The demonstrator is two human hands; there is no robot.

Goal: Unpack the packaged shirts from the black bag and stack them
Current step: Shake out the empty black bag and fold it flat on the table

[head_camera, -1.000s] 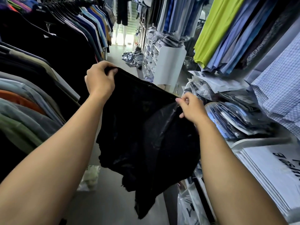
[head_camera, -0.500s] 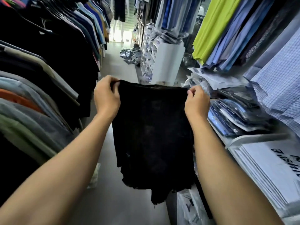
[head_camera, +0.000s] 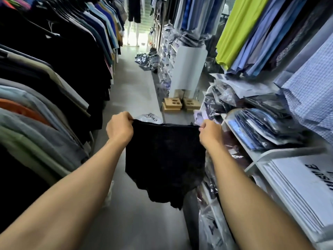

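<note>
Bag (head_camera: 164, 156): hanging flat, top edge stretched level left to right, ragged bottom pointing down. Left hand (head_camera: 119, 127) and right hand (head_camera: 210, 133): each pinching a top corner, arms reaching forward.

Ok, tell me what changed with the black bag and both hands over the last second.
The left hand came down level with the right hand, and the two pulled the top edge of the black bag straight, so the bag, slanted and billowing before, now hangs flat and lower. Nothing was let go: both hands still grip its top corners. The packaged shirts on the right-hand shelf lie as before.
</note>
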